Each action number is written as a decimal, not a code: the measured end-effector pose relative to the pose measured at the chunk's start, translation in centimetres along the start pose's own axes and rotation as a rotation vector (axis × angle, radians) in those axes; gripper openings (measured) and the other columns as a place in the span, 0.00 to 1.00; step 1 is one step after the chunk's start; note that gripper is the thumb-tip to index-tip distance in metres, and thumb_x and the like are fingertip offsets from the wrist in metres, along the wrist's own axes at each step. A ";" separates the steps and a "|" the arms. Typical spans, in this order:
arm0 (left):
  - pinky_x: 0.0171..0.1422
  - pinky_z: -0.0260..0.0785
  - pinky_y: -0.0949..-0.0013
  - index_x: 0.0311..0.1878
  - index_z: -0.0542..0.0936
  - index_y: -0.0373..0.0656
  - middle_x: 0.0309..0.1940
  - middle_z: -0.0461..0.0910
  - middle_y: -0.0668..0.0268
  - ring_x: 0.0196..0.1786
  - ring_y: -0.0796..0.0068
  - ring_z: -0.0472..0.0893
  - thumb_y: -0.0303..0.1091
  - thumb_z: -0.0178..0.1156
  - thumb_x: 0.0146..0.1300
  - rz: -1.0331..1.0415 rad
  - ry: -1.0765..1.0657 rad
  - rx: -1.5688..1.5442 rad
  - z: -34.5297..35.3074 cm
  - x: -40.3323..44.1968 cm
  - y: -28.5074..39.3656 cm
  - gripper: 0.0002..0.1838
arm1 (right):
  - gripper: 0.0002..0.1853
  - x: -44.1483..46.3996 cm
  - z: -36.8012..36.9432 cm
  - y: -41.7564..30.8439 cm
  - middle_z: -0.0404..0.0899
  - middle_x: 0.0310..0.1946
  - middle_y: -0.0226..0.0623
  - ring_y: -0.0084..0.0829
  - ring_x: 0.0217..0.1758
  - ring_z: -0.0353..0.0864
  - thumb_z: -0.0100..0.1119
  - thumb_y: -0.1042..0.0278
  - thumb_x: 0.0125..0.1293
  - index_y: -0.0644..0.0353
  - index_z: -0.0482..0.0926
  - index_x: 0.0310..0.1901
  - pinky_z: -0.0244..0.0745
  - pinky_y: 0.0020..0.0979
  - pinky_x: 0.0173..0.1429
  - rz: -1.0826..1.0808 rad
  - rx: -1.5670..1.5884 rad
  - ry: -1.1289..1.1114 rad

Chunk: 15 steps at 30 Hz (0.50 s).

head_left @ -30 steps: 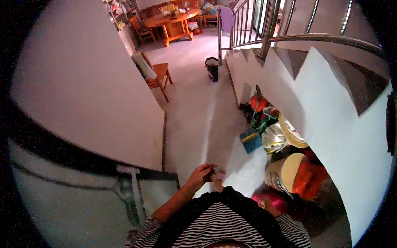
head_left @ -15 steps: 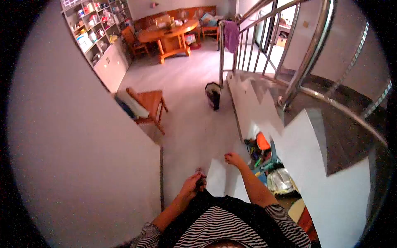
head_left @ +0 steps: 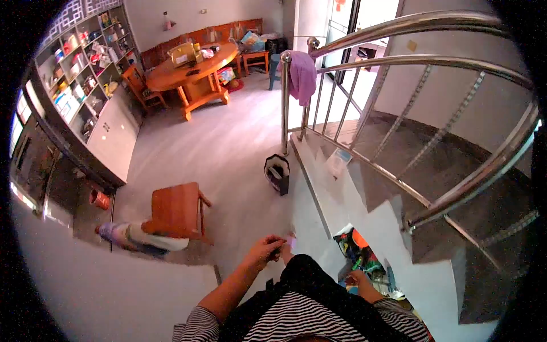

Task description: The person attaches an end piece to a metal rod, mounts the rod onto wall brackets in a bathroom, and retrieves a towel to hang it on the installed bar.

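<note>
My left hand (head_left: 265,253) is in front of my body, its fingers closed around a small dark thing I cannot make out. Low at my right side, my right hand (head_left: 356,278) is loosely curled, with nothing visible in it. It appears beside a gap under the stairs packed with mixed items (head_left: 364,256), among them a round orange thing (head_left: 359,237). Between the hands rises my knee in black cloth (head_left: 307,268).
White-sided stairs (head_left: 393,222) with a metal railing (head_left: 364,154) climb on the right; a purple cloth (head_left: 302,78) hangs there. A black bin (head_left: 277,174) stands by the stair foot. Left are a wooden chair (head_left: 175,210) and shelves (head_left: 85,74); further off, a wooden table (head_left: 194,71).
The view has moved forward past the left wall, bringing the chair, bin and shelves closer. My right hand has dropped lower and to the right; my left stays closed in front.
</note>
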State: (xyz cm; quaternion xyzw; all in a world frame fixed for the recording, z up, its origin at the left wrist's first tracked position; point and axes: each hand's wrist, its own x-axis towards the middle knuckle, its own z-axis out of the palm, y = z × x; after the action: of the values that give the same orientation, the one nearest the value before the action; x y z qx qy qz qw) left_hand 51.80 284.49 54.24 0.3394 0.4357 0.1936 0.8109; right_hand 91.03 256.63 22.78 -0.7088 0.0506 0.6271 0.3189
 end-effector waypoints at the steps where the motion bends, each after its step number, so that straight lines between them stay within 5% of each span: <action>1: 0.28 0.67 0.71 0.43 0.76 0.41 0.26 0.74 0.69 0.23 0.77 0.72 0.33 0.56 0.64 0.022 -0.061 0.002 -0.6 2.2 1.6 0.08 | 0.13 1.2 0.6 -2.5 0.76 0.24 0.41 0.38 0.24 0.77 0.58 0.60 0.59 0.62 0.76 0.34 0.71 0.42 0.27 -0.004 -0.006 0.026; 11: 0.28 0.69 0.71 0.42 0.77 0.42 0.27 0.74 0.68 0.24 0.75 0.73 0.32 0.58 0.62 0.005 0.074 0.078 -7.0 16.8 17.6 0.07 | 0.06 18.2 22.8 -49.0 0.76 0.19 0.37 0.32 0.24 0.78 0.53 0.70 0.55 0.63 0.76 0.28 0.74 0.33 0.26 -0.617 -0.094 -0.174; 13: 0.29 0.70 0.71 0.42 0.77 0.42 0.27 0.74 0.68 0.25 0.75 0.74 0.32 0.59 0.61 0.029 0.153 0.058 -6.9 18.8 21.4 0.07 | 0.06 14.1 29.4 -60.3 0.74 0.18 0.32 0.26 0.22 0.75 0.52 0.70 0.56 0.62 0.77 0.30 0.70 0.30 0.25 -0.837 -0.225 -0.208; 14: 0.29 0.70 0.71 0.42 0.76 0.42 0.27 0.74 0.68 0.25 0.75 0.74 0.32 0.60 0.61 0.046 0.224 0.035 -7.2 20.3 23.2 0.08 | 0.08 11.3 33.2 -65.1 0.76 0.23 0.31 0.25 0.22 0.75 0.55 0.68 0.57 0.61 0.77 0.37 0.70 0.29 0.26 -0.854 -0.392 -0.061; 15: 0.31 0.71 0.71 0.42 0.76 0.42 0.28 0.75 0.68 0.27 0.75 0.75 0.32 0.60 0.60 0.100 0.151 0.026 -9.0 22.5 23.4 0.08 | 0.15 3.2 36.2 -68.6 0.77 0.30 0.32 0.24 0.26 0.75 0.58 0.66 0.58 0.61 0.74 0.47 0.70 0.28 0.28 -0.934 -0.191 -0.199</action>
State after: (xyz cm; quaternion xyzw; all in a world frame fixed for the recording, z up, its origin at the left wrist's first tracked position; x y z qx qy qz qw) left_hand 56.13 317.89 54.67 0.3556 0.4803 0.2532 0.7607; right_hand 93.03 330.61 46.17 -0.6182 -0.3617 0.4836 0.5031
